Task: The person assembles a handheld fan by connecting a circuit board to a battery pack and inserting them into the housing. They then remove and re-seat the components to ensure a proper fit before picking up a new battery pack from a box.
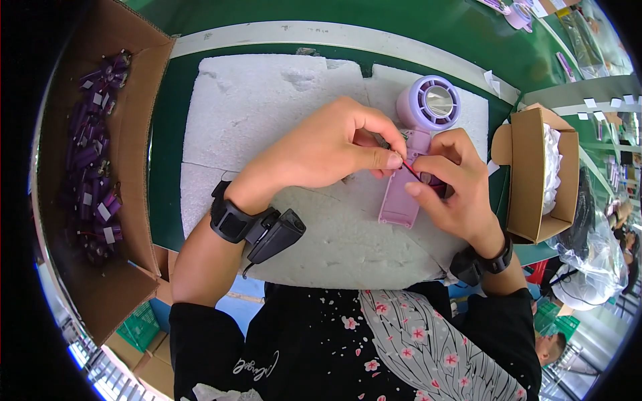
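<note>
A light-purple handheld fan (399,200) lies on the foam board, its handle shell open toward me and its round head (404,107) at the far end. Above the handle, my left hand (334,144) is closed in a pinch on thin red and black wires (410,171). Facing it, my right hand (461,180) curls over the handle's right side. Its thumb and fingers close round a dark purple cylinder (438,189) that looks like a battery, mostly hidden by the fingers. The exact wire ends are covered by my left fingertips.
White foam boards (267,100) cover the green bench. On the left, a deep cardboard box (144,127) holds many purple batteries (90,154) with wires. A smaller carton (525,174) with white wrapped items stands at right. Further fan parts (518,15) lie at the far right.
</note>
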### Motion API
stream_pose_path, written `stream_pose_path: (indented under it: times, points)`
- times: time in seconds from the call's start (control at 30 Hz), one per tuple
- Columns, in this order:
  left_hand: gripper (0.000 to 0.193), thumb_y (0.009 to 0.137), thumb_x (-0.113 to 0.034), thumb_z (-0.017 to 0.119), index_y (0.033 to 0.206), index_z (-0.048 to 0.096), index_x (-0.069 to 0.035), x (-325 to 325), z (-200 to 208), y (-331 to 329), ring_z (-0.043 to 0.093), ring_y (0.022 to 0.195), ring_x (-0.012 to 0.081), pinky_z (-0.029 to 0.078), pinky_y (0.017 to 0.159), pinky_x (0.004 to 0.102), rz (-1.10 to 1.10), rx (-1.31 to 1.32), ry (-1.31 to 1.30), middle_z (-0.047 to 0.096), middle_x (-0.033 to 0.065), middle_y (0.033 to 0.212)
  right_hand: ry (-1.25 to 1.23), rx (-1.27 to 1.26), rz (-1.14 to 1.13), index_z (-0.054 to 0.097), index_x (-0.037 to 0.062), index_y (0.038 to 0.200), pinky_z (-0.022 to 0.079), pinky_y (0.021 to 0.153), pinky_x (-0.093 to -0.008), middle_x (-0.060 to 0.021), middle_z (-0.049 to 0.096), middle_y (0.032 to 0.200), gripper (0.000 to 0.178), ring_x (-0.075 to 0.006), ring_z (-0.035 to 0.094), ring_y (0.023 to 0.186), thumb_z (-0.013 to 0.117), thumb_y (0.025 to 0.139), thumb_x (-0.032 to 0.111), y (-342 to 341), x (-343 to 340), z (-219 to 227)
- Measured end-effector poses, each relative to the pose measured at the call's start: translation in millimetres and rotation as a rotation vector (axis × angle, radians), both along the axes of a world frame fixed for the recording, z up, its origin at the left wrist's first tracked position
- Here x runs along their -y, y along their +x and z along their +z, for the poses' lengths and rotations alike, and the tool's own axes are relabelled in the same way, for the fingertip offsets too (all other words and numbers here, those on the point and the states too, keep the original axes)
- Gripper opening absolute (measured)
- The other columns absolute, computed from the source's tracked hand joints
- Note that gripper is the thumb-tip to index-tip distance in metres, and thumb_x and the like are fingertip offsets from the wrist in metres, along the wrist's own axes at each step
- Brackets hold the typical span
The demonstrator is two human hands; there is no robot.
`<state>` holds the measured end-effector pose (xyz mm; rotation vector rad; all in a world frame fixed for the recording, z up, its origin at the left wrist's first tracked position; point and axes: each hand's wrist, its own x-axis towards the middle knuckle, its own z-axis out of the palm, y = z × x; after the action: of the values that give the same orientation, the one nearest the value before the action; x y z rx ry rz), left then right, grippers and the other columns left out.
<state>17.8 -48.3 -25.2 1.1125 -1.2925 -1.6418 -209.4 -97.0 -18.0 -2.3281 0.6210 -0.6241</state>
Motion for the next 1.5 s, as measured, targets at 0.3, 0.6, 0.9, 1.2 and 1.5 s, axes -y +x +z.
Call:
stream_pose_path:
  times: [0.3, 0.6, 0.9, 1.2, 1.5]
  points:
    - [0.019, 0.085, 0.003, 0.068, 0.104, 0.068, 0.002, 0, 5, 0, 0.062, 0.084, 0.0120, 0.052, 0.076, 0.0245, -0.074, 0.063, -0.045, 0.064, 0.0046, 0.097, 0.140, 0.090, -0.045, 0.072, 0.0019, 0.085, 0.047, 0.057, -0.0258, -0.0060, 0.051, 0.088, 0.012, -0.0141, 0.056, 0.068, 0.078, 0.074, 0.001, 2, 1, -3]
    - [0.033, 0.077, -0.001, 0.073, 0.110, 0.066, -0.004, 0, 4, -3, 0.063, 0.080, 0.0128, 0.051, 0.072, 0.0254, 0.031, 0.017, 0.025, 0.066, 0.0063, 0.093, 0.140, 0.054, -0.013, 0.071, 0.0015, 0.084, 0.045, 0.056, -0.0255, -0.0059, 0.051, 0.086, 0.013, -0.0133, 0.054, 0.067, 0.078, 0.073, -0.001, -1, 3, -3]
    - [0.033, 0.078, 0.004, 0.075, 0.107, 0.059, -0.003, 0, 7, -7, 0.062, 0.083, 0.0086, 0.053, 0.074, 0.0231, 0.053, -0.011, 0.036, 0.063, 0.0026, 0.096, 0.071, 0.067, -0.110, 0.070, -0.0007, 0.084, 0.040, 0.055, -0.0234, -0.0050, 0.051, 0.087, 0.013, -0.0107, 0.052, 0.066, 0.075, 0.072, -0.004, 0, -2, -2]
    - [0.032, 0.078, 0.006, 0.073, 0.105, 0.058, -0.003, -2, 2, -12, 0.061, 0.088, 0.0093, 0.052, 0.078, 0.0253, 0.098, -0.035, -0.079, 0.061, 0.0017, 0.097, -0.034, 0.068, -0.146, 0.070, 0.0005, 0.080, 0.041, 0.050, -0.0235, -0.0048, 0.053, 0.081, 0.013, -0.0119, 0.053, 0.060, 0.076, 0.069, -0.003, 2, -1, -1]
    - [0.029, 0.077, 0.006, 0.071, 0.102, 0.059, -0.003, -3, 0, -15, 0.061, 0.086, 0.0097, 0.053, 0.078, 0.0257, 0.124, -0.068, -0.066, 0.061, 0.0024, 0.096, -0.217, 0.047, -0.140, 0.068, 0.0042, 0.072, 0.048, 0.048, -0.0287, -0.0030, 0.060, 0.072, 0.011, -0.0189, 0.059, 0.055, 0.076, 0.065, 0.000, 5, -3, 2]
